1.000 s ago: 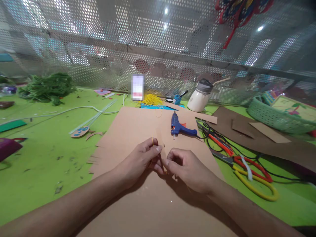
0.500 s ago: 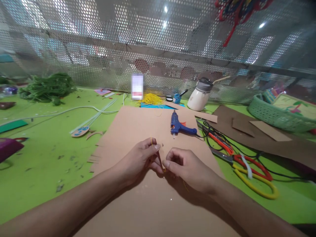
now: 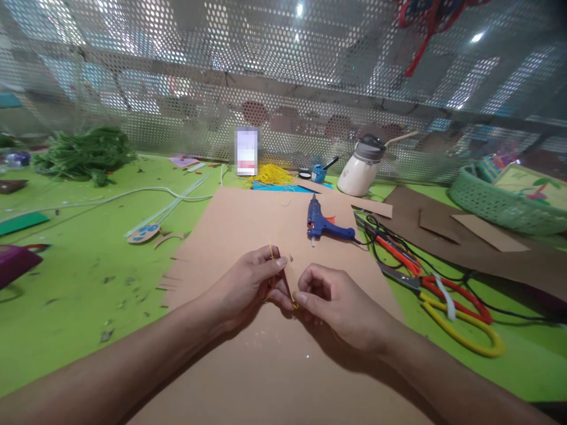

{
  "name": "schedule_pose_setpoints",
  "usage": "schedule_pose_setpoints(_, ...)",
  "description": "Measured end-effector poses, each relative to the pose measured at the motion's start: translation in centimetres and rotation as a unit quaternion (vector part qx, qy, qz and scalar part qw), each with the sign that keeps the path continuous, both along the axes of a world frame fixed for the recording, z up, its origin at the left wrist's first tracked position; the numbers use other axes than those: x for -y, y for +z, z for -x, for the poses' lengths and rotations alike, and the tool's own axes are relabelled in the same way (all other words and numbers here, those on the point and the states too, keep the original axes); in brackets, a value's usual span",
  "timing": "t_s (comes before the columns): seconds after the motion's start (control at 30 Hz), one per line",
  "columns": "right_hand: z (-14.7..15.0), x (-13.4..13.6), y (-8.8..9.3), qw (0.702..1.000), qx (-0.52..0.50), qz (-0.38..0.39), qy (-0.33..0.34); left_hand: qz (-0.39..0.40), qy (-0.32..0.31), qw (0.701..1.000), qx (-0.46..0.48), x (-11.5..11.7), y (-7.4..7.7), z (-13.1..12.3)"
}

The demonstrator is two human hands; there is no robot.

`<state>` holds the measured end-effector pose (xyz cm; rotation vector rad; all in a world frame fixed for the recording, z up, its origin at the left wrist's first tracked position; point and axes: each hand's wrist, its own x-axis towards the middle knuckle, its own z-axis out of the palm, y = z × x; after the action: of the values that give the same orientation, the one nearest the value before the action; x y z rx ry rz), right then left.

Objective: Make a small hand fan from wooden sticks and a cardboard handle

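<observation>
Held upright between the thumb and fingers of my left hand is a thin brown piece, seen nearly edge-on, perhaps card. Yellow thread runs over its upper end and my left fingers, and shows again at its lower tip. My right hand is closed in a pinch beside that lower tip, on the yellow thread; a loose bit trails below the hand. Both hands hover over a large tan paper sheet. Beyond them on the sheet lies a blue glue gun.
Scissors with red and yellow handles and a black cord lie to the right, near brown card and a green basket. At the back stand a white jar, yellow thread bundle and lit phone. Green strands sit left.
The view has shifted slightly. My hands keep nearly the same pose; the yellow thread at the brown piece's lower tip shows a little more as a small loop.
</observation>
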<state>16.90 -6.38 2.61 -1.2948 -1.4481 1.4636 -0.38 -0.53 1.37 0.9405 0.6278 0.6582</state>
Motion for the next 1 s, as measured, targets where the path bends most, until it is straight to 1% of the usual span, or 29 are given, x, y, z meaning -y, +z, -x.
schedule_pose_setpoints(0.17, 0.2, 0.0, 0.0, 1.000, 0.003, 0.001, -0.008, -0.008, 0.006, 1.000, -0.004, -0.1, 0.0, 0.0)
schedule_pose_setpoints(0.3, -0.3, -0.2, 0.0, 0.998, -0.050, 0.037, 0.000, -0.021, 0.014, 1.000, -0.011, 0.0, -0.1, -0.2)
schedule_pose_setpoints(0.43, -0.6, -0.6, 0.2, 0.997, -0.059, 0.059, 0.000, -0.027, 0.025, 0.999, -0.012, 0.2, 0.1, -0.3)
schedule_pose_setpoints(0.57, 0.0, -0.7, 0.1, 0.998, -0.039, 0.041, -0.022, -0.029, 0.036, 0.999, -0.011, 0.4, 0.2, -0.4)
schedule_pose_setpoints(0.67, 0.5, -0.5, -0.3, 0.999, 0.011, 0.001, -0.048, -0.038, 0.040, 0.998, -0.012, 0.5, 0.3, -0.3)
schedule_pose_setpoints(0.77, 0.6, -0.4, -0.5, 0.997, 0.034, -0.030, -0.056, -0.050, 0.040, 0.998, -0.007, 0.5, 0.4, -0.2)
schedule_pose_setpoints(1.0, 0.5, -0.2, 0.1, 0.990, 0.100, -0.067, -0.068, -0.046, 0.033, 0.998, 0.005, 0.7, 0.5, -0.2)
